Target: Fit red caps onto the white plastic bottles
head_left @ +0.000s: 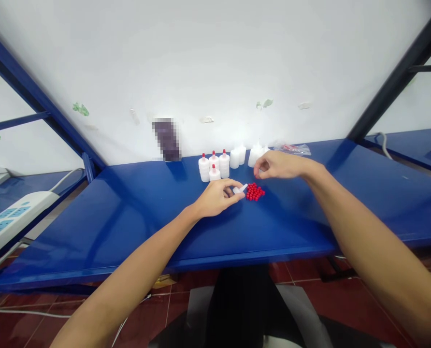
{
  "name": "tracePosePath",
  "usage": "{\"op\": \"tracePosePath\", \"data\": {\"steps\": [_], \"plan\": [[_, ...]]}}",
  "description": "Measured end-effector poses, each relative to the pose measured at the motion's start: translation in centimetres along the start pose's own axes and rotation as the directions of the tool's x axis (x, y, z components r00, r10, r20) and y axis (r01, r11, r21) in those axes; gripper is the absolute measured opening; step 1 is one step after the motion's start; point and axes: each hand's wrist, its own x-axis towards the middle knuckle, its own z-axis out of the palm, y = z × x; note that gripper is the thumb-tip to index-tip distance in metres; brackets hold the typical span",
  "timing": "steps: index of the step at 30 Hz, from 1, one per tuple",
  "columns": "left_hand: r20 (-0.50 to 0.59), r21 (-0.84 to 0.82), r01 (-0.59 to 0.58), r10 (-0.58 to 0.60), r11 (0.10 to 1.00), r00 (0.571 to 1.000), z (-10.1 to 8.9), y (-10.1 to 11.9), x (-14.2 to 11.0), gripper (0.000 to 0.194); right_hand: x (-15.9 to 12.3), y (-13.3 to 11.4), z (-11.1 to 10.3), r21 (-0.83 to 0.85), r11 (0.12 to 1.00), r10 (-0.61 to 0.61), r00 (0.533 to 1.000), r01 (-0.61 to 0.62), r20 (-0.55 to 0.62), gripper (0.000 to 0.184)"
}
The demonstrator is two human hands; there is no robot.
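Note:
My left hand [219, 195] is closed on a white nozzle cap [239, 189], its thin tip slanting up to the right. Just right of it, small red tip caps [255, 192] lie in a loose pile on the blue table. Over the back of that pile my right hand [269, 165] is pinched; a reddish spot shows at its fingertips, too small to make out. Behind my left hand several white bottles [224, 165] stand upright with red-tipped nozzles. Further right are white bottles [235, 158] without visible nozzles, and a white cluster [254, 153] partly hidden by my right hand.
A clear plastic bag [293, 149] with red bits lies at the back right. A blurred dark object [167, 140] leans on the wall. At far left is a white power strip [16, 217]. Blue frame posts [49, 106] rise at the left; the table's front edge [237, 258] is near me.

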Motion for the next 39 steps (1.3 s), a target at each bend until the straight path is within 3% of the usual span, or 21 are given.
{"op": "tracePosePath", "data": {"steps": [2, 5, 12, 14, 17, 25, 28, 32, 34, 39], "plan": [[0.027, -0.135, 0.043, -0.040, 0.990, 0.999, 0.1, -0.1, 0.0, 0.036, -0.2, -1.0, 0.1, 0.071, 0.994, -0.074, 0.993, 0.080, -0.087, 0.021], [0.044, -0.293, 0.085, -0.075, 0.952, 0.996, 0.3, 0.2, 0.1, 0.039, -0.3, -2.2, 0.7, 0.230, 0.957, -0.152, 0.981, 0.177, -0.123, 0.023], [0.041, -0.377, 0.078, -0.067, 0.923, 0.997, 0.6, 0.3, 0.0, 0.041, -0.1, -2.8, 1.5, 0.382, 0.887, -0.186, 0.957, 0.261, -0.223, 0.023], [0.053, -0.379, 0.072, -0.056, 0.923, 0.997, 0.6, 0.2, 0.0, 0.041, -0.2, -3.0, 1.5, 0.399, 0.880, -0.192, 0.961, 0.258, -0.199, 0.022], [0.056, -0.401, 0.061, -0.042, 0.914, 0.998, 0.6, 0.2, 0.0, 0.040, -0.4, -3.3, 1.5, 0.396, 0.884, -0.203, 0.967, 0.247, -0.151, 0.023], [0.001, -0.561, 0.083, -0.099, 0.824, 0.995, 0.7, 1.2, 0.1, 0.052, -0.7, -4.1, 1.7, 0.319, 0.872, -0.327, 0.926, 0.372, -0.188, 0.027], [-0.032, -0.638, 0.053, -0.095, 0.768, 0.995, 0.8, 1.6, 0.3, 0.053, -0.8, -4.7, 2.1, 0.178, 0.900, -0.342, 0.897, 0.398, -0.279, 0.036], [-0.058, -0.695, 0.029, -0.097, 0.718, 0.994, 0.8, 2.0, 0.4, 0.053, -0.1, -4.8, 2.9, 0.061, 0.899, -0.349, 0.795, 0.433, -0.497, 0.029], [-0.065, -0.702, 0.028, -0.104, 0.711, 0.993, 0.8, 2.2, 0.5, 0.053, 0.2, -4.6, 3.2, 0.047, 0.894, -0.351, 0.761, 0.446, -0.546, 0.028], [-0.102, -0.640, 0.001, -0.086, 0.769, 0.991, 0.6, 2.7, 0.6, 0.055, 0.1, -4.6, 3.3, 0.093, 0.884, -0.345, 0.774, 0.458, -0.531, 0.025]]}}
